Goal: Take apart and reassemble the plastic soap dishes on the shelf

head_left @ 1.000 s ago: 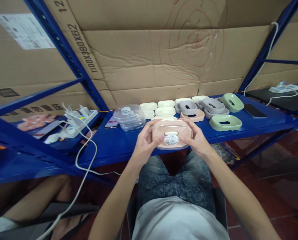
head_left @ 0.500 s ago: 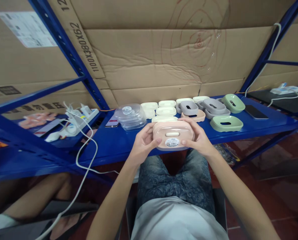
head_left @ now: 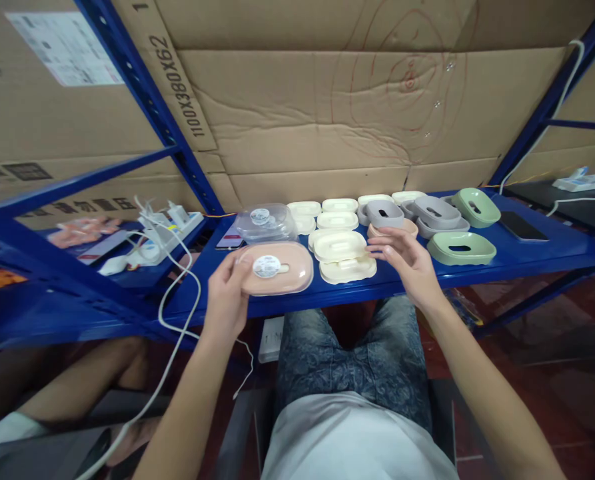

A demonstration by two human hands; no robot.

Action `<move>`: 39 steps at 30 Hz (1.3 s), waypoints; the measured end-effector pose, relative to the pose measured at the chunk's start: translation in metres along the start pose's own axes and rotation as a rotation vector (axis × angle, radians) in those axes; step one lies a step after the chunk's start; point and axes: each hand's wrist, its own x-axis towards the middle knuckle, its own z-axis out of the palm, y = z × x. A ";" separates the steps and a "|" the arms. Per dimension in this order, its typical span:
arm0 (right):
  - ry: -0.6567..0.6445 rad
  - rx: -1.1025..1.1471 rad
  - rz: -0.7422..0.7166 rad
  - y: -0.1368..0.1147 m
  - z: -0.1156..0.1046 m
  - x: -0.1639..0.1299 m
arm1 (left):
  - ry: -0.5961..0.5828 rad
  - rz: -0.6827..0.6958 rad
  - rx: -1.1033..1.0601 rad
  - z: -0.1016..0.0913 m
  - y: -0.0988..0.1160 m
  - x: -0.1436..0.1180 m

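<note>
Left hand (head_left: 226, 297) grasping pink box (head_left: 276, 268) on shelf (head_left: 217, 293); right hand (head_left: 406, 261) released, over cream trays (head_left: 344, 255)

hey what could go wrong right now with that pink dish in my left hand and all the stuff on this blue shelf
The left hand grips the pink dish only at one end, near the blue shelf front edge; it might tip or slip off. The clear lids stacked just behind it could get knocked. The right hand hovers by the cream trays, which overhang each other and might slide if nudged.
</note>
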 end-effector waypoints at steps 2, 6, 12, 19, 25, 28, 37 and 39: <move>0.027 -0.176 -0.082 0.002 -0.005 0.000 | 0.103 0.041 0.138 -0.019 -0.008 0.013; -0.097 -0.564 -0.231 0.002 -0.004 -0.003 | 0.163 0.168 0.557 -0.037 -0.021 0.026; -0.198 -0.718 -0.279 0.004 0.003 -0.007 | 0.194 0.191 0.894 -0.030 -0.025 0.026; -0.235 -0.817 -0.329 0.017 -0.001 -0.005 | 0.140 0.438 0.876 -0.029 -0.027 0.016; -0.302 -0.871 -0.348 0.035 -0.002 -0.003 | -0.298 0.577 0.940 -0.033 -0.027 0.006; -0.293 -0.877 -0.349 0.036 -0.002 -0.003 | -0.332 0.558 0.927 -0.036 -0.029 0.008; -0.157 -0.913 -0.330 0.041 -0.005 -0.001 | -0.274 0.586 0.937 -0.034 -0.032 0.005; -0.146 -0.909 -0.331 0.042 -0.007 0.000 | -0.270 0.602 0.948 -0.033 -0.032 0.005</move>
